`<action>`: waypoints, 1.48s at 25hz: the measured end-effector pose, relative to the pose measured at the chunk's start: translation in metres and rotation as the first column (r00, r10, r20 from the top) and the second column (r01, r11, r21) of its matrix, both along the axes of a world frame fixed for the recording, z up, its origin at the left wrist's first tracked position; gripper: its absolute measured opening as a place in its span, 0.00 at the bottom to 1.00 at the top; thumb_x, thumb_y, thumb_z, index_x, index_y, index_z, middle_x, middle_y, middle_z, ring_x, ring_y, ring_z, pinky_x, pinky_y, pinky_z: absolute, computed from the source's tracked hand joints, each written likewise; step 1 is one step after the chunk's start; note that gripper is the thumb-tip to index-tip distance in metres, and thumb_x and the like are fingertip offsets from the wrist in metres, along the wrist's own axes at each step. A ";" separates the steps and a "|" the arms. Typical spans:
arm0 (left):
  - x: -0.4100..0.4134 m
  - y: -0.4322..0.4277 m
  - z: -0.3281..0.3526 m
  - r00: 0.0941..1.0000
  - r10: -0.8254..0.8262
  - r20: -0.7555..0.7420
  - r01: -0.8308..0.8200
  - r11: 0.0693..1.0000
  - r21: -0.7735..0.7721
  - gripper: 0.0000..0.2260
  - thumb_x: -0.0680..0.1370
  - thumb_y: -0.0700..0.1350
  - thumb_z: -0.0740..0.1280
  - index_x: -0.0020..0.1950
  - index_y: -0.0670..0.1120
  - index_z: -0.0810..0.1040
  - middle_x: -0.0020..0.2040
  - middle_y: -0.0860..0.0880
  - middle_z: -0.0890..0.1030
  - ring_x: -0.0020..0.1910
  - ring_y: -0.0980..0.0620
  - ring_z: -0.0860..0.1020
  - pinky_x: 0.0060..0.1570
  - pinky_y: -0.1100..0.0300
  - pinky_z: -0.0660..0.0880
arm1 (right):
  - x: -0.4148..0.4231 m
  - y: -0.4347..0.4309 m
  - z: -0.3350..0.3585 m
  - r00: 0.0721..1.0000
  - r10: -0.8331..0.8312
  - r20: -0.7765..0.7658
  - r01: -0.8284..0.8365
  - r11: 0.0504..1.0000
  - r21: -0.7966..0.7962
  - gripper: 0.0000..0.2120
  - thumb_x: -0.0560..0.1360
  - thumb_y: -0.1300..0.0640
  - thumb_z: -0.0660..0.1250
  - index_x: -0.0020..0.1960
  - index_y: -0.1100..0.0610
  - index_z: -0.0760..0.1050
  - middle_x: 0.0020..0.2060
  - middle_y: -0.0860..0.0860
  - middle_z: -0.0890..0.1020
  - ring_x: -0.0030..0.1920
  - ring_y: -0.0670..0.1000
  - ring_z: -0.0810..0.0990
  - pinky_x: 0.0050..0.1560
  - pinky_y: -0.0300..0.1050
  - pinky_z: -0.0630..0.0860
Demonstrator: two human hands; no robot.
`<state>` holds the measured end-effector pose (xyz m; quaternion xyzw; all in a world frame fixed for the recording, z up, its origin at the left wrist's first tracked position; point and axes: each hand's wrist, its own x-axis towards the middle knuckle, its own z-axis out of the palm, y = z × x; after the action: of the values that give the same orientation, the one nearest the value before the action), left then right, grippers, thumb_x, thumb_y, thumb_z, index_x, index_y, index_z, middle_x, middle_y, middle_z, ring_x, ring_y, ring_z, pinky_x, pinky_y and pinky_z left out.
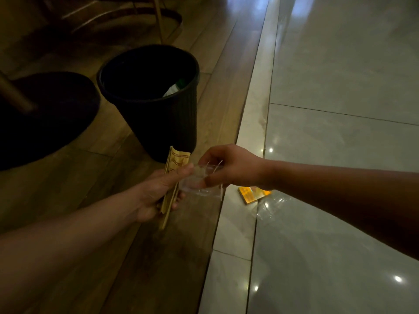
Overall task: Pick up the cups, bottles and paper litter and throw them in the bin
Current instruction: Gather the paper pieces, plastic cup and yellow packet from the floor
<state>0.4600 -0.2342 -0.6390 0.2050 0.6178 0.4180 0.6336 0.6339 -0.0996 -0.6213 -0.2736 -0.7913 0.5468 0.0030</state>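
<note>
My left hand (156,191) grips a folded stack of yellow paper litter (175,160), which sticks up toward the bin. My right hand (233,166) pinches a clear plastic cup (197,182) that lies between both hands and touches my left thumb. The black bin (181,123) stands on the wooden floor just beyond my hands, and a bottle (173,88) lies inside it. On the pale tiles under my right forearm lie a small orange paper packet (250,193) and a crumpled clear plastic item (269,206).
A dark round table base (52,114) with a gold post stands left of the bin. Chair legs (158,19) rise behind it. A light stone strip (251,123) separates the wooden floor from the glossy tiles on the right.
</note>
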 end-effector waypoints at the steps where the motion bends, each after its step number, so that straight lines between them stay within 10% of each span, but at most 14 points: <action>1: 0.001 0.001 -0.001 1.000 -0.002 -0.004 0.003 1.000 0.019 0.38 0.58 0.62 0.80 0.62 0.44 0.77 0.40 0.45 0.83 0.34 0.51 0.78 0.22 0.61 0.72 | 0.003 0.002 0.000 1.000 -0.020 -0.002 0.020 0.999 -0.041 0.16 0.68 0.45 0.75 0.53 0.48 0.79 0.46 0.48 0.83 0.45 0.48 0.84 0.42 0.42 0.84; 4: 0.002 0.007 -0.003 0.999 0.038 -0.021 -0.037 0.998 0.042 0.30 0.64 0.57 0.78 0.61 0.45 0.76 0.52 0.42 0.86 0.46 0.46 0.85 0.27 0.61 0.76 | 0.023 0.030 -0.004 0.979 -0.198 0.058 0.202 0.977 -0.071 0.18 0.69 0.37 0.71 0.51 0.48 0.80 0.48 0.49 0.84 0.49 0.50 0.84 0.50 0.49 0.84; 9: -0.001 0.011 -0.008 0.998 0.062 -0.001 -0.061 0.996 0.071 0.27 0.66 0.51 0.76 0.62 0.45 0.74 0.53 0.43 0.86 0.51 0.43 0.85 0.30 0.59 0.80 | 0.097 0.099 -0.035 0.782 -0.482 0.396 0.186 0.786 0.590 0.18 0.72 0.50 0.74 0.59 0.55 0.78 0.57 0.55 0.82 0.55 0.55 0.80 0.51 0.46 0.76; 17: 0.001 0.018 -0.017 0.993 0.114 0.019 -0.115 0.990 0.076 0.25 0.65 0.45 0.76 0.61 0.44 0.76 0.54 0.40 0.85 0.51 0.41 0.85 0.31 0.57 0.81 | 0.126 0.110 -0.085 0.555 -0.504 0.662 0.182 0.850 0.494 0.28 0.66 0.36 0.74 0.47 0.60 0.74 0.38 0.52 0.79 0.36 0.51 0.76 0.33 0.44 0.74; 23: 0.010 0.026 -0.014 0.992 0.113 0.049 -0.117 0.989 0.092 0.26 0.64 0.44 0.76 0.61 0.43 0.77 0.55 0.38 0.84 0.50 0.40 0.85 0.32 0.56 0.82 | 0.144 0.104 -0.093 0.621 -0.594 0.511 0.405 0.802 0.439 0.32 0.69 0.47 0.76 0.67 0.60 0.70 0.60 0.57 0.78 0.56 0.57 0.77 0.52 0.48 0.76; 27: 0.009 0.034 -0.009 0.991 0.134 0.010 -0.134 0.984 0.121 0.26 0.64 0.45 0.76 0.61 0.45 0.76 0.54 0.39 0.85 0.50 0.41 0.85 0.36 0.54 0.84 | 0.127 0.105 -0.048 0.689 -0.691 0.219 0.714 0.698 -0.047 0.27 0.70 0.52 0.75 0.64 0.62 0.72 0.52 0.61 0.82 0.45 0.56 0.83 0.43 0.50 0.79; 31: 0.009 0.033 0.001 0.982 0.191 -0.007 -0.188 0.969 0.159 0.24 0.64 0.45 0.76 0.58 0.46 0.78 0.55 0.40 0.85 0.50 0.42 0.85 0.42 0.52 0.84 | 0.068 0.078 -0.009 0.730 -0.681 -0.056 0.523 0.609 -0.596 0.26 0.71 0.58 0.74 0.66 0.55 0.69 0.55 0.63 0.82 0.51 0.61 0.85 0.50 0.55 0.83; 37: -0.004 0.016 0.014 0.924 0.374 0.075 -0.381 0.908 0.175 0.17 0.71 0.43 0.74 0.58 0.43 0.77 0.55 0.38 0.85 0.49 0.43 0.86 0.41 0.55 0.84 | 0.018 0.034 -0.004 0.769 -0.632 -0.101 0.388 0.587 -0.711 0.25 0.72 0.64 0.72 0.65 0.53 0.68 0.55 0.62 0.82 0.52 0.63 0.85 0.51 0.55 0.83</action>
<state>0.4562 -0.2181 -0.6248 0.1316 0.5914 0.5924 0.5310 0.6518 -0.0656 -0.6252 -0.3757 -0.4201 0.8002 0.2049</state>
